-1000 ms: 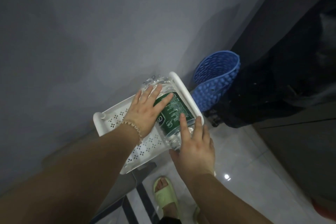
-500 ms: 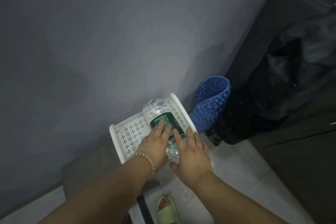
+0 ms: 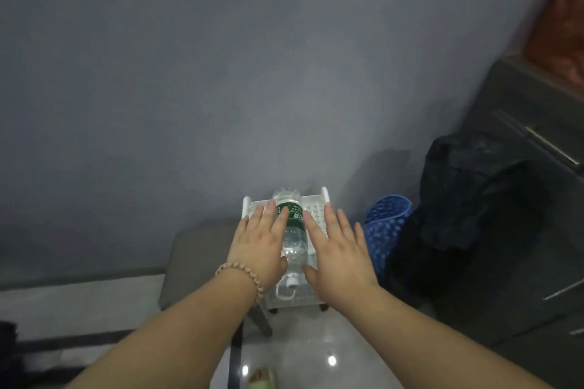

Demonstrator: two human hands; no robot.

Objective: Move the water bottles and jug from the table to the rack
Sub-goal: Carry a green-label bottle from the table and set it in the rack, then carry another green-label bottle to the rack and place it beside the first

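compared with half a second before, the view had pulled back and up, so that far more of the grey wall (image 3: 221, 73) was seen and the white rack (image 3: 313, 211) sat smaller and squarer to the camera; the hands, which had then lain close together over the lower part of the water bottle (image 3: 292, 230), were now parted to either side of it; the left hand (image 3: 256, 246) was spread flat with fingers extended, its fingertips lying against the green label, a bead bracelet (image 3: 240, 278) at the wrist; the right hand (image 3: 338, 246) was likewise spread flat, just beside the bottle's right flank, nothing being pinched by either; whether the right palm touched the bottle could not be told; the bottle lay on its side along the middle of the perforated top shelf, base toward the wall and slightly past the far rim, white cap toward the person near the front edge; bare shelf was left on both sides of it; a blue studded mat (image 3: 385, 224) stood just right of the rack, a dark bag (image 3: 474, 199) beyond it, a grey stool (image 3: 196, 262) to the left; pale print was visible on the label but was too blurred to be read.
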